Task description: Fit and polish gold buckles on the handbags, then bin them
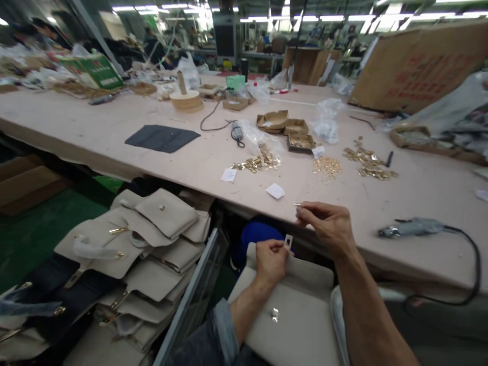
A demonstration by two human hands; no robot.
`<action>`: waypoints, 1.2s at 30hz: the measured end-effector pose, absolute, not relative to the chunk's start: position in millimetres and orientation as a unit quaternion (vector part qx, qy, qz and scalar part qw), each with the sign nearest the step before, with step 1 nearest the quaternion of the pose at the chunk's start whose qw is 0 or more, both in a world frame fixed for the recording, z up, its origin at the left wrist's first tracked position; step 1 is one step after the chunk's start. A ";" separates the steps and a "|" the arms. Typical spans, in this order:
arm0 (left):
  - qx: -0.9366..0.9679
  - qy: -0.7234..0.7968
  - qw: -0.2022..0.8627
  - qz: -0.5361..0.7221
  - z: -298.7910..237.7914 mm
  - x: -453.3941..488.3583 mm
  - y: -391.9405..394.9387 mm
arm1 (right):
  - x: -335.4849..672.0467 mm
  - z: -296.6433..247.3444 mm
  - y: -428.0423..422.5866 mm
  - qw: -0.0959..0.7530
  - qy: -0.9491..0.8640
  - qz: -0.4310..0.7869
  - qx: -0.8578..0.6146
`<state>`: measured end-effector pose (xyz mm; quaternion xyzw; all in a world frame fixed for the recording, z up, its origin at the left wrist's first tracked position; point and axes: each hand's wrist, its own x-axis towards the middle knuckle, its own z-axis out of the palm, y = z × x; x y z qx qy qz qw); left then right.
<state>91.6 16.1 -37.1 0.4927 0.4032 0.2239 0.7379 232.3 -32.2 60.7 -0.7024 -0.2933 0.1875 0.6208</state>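
A cream handbag [293, 315] lies on my lap with its flap turned up. My left hand [271, 260] pinches the flap at a small tab [288, 241] that has a dark slot in it. On the bag's front below sits a shiny metal lock piece [275, 315]. Over the table's front edge, my right hand [330, 223] is closed, thumb against fingers, on a thin, shiny metal piece [297, 205]. That piece is too small to name exactly, and it is apart from the tab.
Cream handbags [152, 249] are stacked at my left beside a grey metal frame [190, 295]. On the table [183, 173] lie gold metal fittings [263, 160], small gold parts [327, 166], two paper slips and a corded power tool [412, 227]. A large carton [419, 71] stands at back right.
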 end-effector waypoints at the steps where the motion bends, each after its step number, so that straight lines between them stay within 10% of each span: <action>1: 0.496 0.397 0.739 0.223 -36.3 91.2 15.2 | 224.1 55.4 -46.6 0.629 -0.282 0.195 -0.698; 36: 0.563 0.259 0.762 0.190 -28.2 74.5 -1.8 | 195.5 -10.4 -91.6 0.628 -0.281 0.209 -0.695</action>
